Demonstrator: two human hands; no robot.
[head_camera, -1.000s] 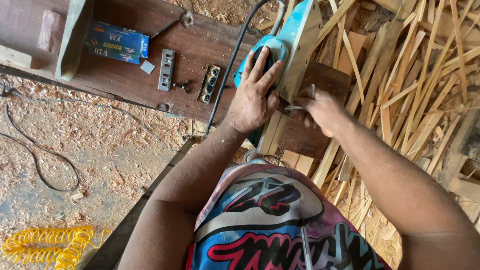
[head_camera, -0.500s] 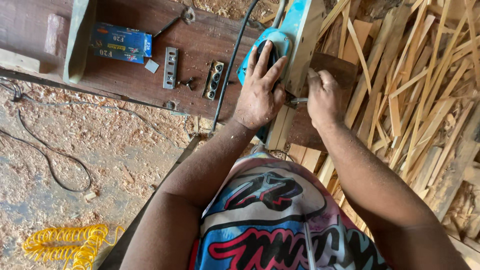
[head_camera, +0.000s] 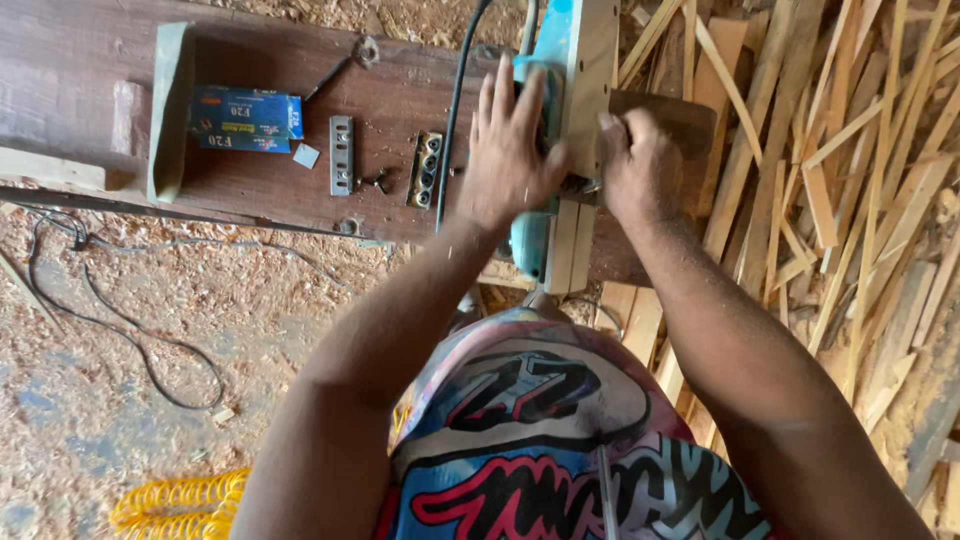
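Note:
A teal electric power tool (head_camera: 530, 240) lies on a dark wooden bench (head_camera: 270, 190), with pale wooden boards (head_camera: 585, 70) set on edge against it. My left hand (head_camera: 508, 150) rests flat on top of the tool, fingers spread. My right hand (head_camera: 640, 165) is closed around a small metal part at the tool's side, next to the boards; what it grips is mostly hidden. A black power cord (head_camera: 455, 110) runs from the tool toward the far edge of the bench.
On the bench lie a blue cardboard box (head_camera: 247, 118), a metal plate with holes (head_camera: 341, 155), a second metal plate (head_camera: 429, 169) and small screws. A heap of thin wood offcuts (head_camera: 840, 170) fills the right. Sawdust, a black cable (head_camera: 130, 330) and a yellow coiled hose (head_camera: 175, 500) cover the floor.
My view has shifted so the bench and tool sit more central. Both hands stay on the tool; the right hand has closed tighter against its side.

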